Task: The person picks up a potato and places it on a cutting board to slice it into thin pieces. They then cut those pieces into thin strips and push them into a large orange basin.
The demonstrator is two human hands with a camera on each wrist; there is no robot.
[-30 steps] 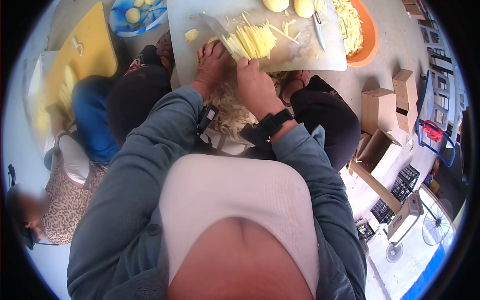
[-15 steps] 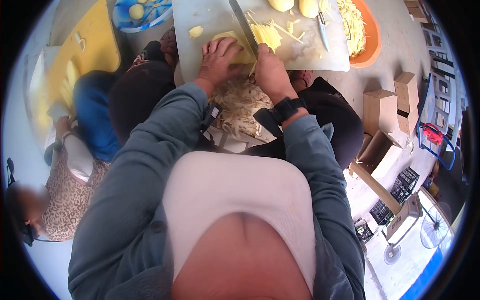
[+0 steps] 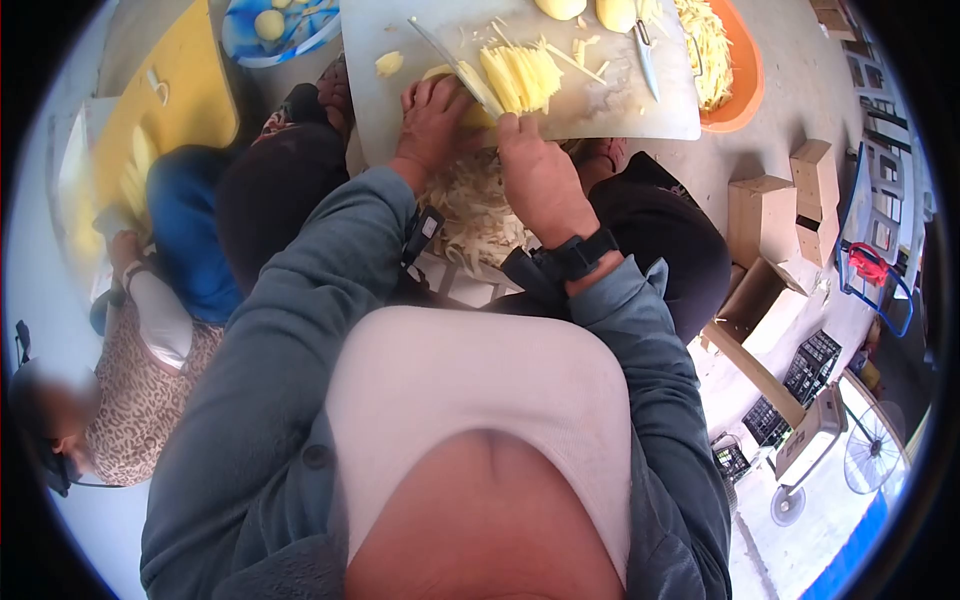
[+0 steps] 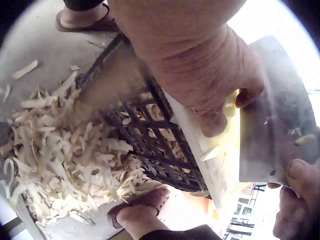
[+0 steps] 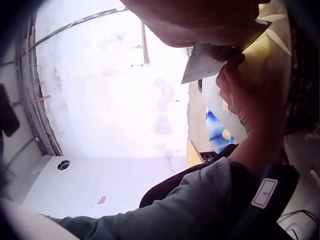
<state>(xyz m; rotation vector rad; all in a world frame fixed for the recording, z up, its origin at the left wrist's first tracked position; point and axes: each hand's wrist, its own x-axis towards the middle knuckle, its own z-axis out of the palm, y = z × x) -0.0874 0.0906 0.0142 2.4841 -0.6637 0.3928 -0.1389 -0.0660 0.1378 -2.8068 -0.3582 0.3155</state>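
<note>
Left wrist band: a black device (image 5: 282,200) over the cuff carries a white label with a red border; its mark is too small to read.
Right hand (image 3: 545,180): fingers clenched round the handle of a broad knife (image 3: 450,58), the handle hidden in the fist.
Left hand (image 3: 432,125): fingers close together and bent over a pale yellow potato (image 4: 231,117), holding it down, tips just beside the blade.
Blade: slants away to the left between the left fingers and the cut strips (image 3: 522,78); any maker's mark on it cannot be made out.
Potato: at the near part of the white cutting board (image 3: 615,115), mostly covered by the left hand.
Peelings (image 4: 65,155): heaped low between the feet, beside a black lattice crate (image 4: 155,135) under the board.
Board edge: the near edge runs close under both hands; to the right of the strips, board surface shows as far as a small knife (image 3: 647,62), with a few loose strips across it.
Far side of board: two peeled potatoes (image 3: 616,14).
Right, past the edge: an orange basin (image 3: 745,95) of strips.
Left, past the edge: a blue-and-white basin (image 3: 238,48).
Farther right: cardboard boxes (image 3: 762,215), then a fan (image 3: 870,450).
</note>
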